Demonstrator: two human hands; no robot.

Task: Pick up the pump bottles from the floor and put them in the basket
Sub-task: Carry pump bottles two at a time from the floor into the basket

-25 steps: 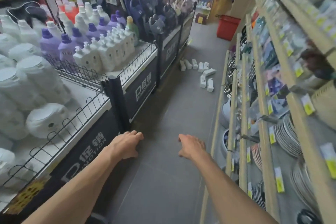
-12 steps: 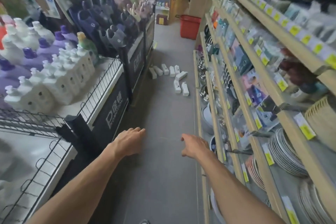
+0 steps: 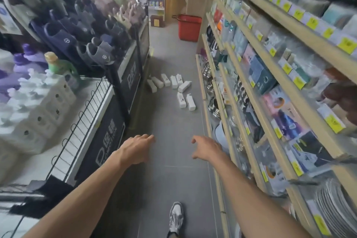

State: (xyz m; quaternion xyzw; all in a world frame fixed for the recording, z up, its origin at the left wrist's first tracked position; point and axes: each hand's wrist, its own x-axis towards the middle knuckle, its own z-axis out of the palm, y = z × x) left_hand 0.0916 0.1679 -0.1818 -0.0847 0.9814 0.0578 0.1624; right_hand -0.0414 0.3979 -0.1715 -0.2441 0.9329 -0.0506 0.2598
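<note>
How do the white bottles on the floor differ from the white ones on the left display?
The floor bottles are strewn across the grey floor, several on their sides; the display bottles stand upright in tight rows. The floor bottles look slimmer, the display bottles broader. Both are white with pump tops.

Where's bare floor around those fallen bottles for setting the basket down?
Bare floor lies between the shoe and the nearest two bottles, and again between the bottle row and the basket. Crowded: the row fans out from the stand, and the nearest two lie close to the shelf.
</note>
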